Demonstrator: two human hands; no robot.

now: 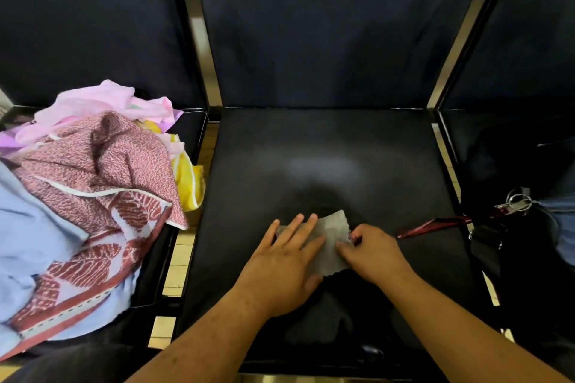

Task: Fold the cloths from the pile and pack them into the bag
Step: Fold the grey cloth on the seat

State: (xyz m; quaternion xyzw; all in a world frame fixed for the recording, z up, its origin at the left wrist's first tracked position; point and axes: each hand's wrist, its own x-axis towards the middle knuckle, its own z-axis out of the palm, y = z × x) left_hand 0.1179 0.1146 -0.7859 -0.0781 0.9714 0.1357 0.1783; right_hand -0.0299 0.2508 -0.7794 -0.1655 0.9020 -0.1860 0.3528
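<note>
— So, what are the hands doing?
— The left hand [286,261] lies flat, fingers spread, pressing on the grey cloth [334,228]. The right hand [370,250] has its fingers curled and pinches the cloth's right edge.
— Which step is that?
— Folding, I judge. One small cloth lies near the desk's [311,149] near edge, about midway along it.
— And next?
— Probably carry the pinched edge over toward the left while the flat hand pins the rest, then smooth the crease. The cloth looks thin and ragged-edged, so it could slide out of line.
— And further out?
— The pile [93,180] sits past the desk's left edge, with many cloths unfolded. The bag [522,258] is a dark shape past the right edge, and a red strap [432,227] reaches onto the desk. I cannot tell what the bag holds.
</note>
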